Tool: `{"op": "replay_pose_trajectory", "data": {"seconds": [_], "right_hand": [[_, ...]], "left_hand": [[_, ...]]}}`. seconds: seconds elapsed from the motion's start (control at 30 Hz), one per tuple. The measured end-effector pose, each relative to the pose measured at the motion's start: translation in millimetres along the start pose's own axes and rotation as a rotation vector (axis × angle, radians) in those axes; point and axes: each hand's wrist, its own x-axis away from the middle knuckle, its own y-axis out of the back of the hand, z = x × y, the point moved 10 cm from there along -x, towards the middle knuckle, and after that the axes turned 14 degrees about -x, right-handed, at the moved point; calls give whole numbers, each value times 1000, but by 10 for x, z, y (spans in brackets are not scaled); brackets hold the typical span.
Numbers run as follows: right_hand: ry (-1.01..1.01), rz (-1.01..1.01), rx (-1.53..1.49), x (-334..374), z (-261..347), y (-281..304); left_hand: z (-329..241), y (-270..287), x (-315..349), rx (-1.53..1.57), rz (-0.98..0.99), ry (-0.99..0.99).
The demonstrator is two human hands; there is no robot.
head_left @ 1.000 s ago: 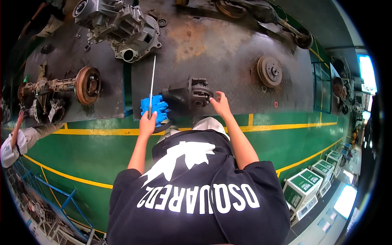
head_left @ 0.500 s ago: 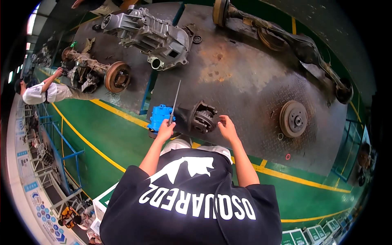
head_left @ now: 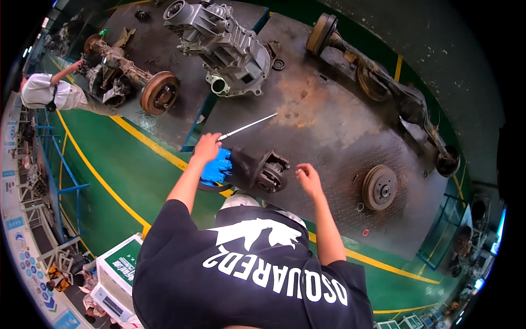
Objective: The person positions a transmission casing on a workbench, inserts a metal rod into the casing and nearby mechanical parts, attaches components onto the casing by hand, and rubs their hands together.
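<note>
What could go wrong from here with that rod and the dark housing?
The long thin rod juts from the left hand; a careless swing might knock the blue part beside it. The dark housing sits near the front edge of the bench, unheld by the right hand, so a hard shove could topple it.

metal table (head_left: 334, 142) | atop: grey gearbox (head_left: 235, 52) | dark differential (head_left: 272, 172) | round drum (head_left: 378, 188) | long axle (head_left: 410, 107)
</note>
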Motion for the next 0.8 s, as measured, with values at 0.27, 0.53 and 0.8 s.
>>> {"op": "replay_pose_trajectory", "data": {"seconds": [0.27,0.53,0.8], "right_hand": [[-366,-165,-18,787,-1614,433],[-751,-341,73,1895,-2024,733],[-218,-271,-46,466,-397,505]], "left_hand": [[831,-564,-823,-65,399,101],[1563,-1195,-1223,503,277,143],[1945,749,-1880,1123,-310,215]]}}
